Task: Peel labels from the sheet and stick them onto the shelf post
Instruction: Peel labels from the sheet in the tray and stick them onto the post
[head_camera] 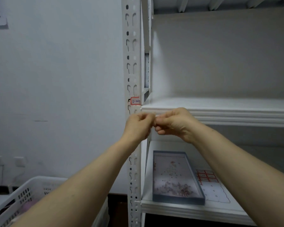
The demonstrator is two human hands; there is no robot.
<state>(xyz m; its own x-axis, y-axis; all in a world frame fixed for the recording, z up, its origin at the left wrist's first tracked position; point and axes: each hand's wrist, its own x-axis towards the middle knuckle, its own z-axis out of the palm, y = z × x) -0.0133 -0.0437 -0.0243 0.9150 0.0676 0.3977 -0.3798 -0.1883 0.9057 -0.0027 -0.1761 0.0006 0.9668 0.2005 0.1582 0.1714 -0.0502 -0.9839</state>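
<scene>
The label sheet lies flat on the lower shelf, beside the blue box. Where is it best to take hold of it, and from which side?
Probably best: pinch the label sheet at its near edge, coming from the front of the lower shelf. It lies flat, the blue box bounds its left side, and its near part looks already emptied of labels.

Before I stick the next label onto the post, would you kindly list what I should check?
1. Label in the grip: left hand and right hand meet fingertip to fingertip, too blurred to show one. Cannot tell.
2. Red-edged label on the post: stuck just above the middle shelf. Ok.
3. Bare post just under it: visible above the left hand. Ok.
4. Sheet: lying on the lower shelf beside the box, red labels left on it. Ok.
</scene>
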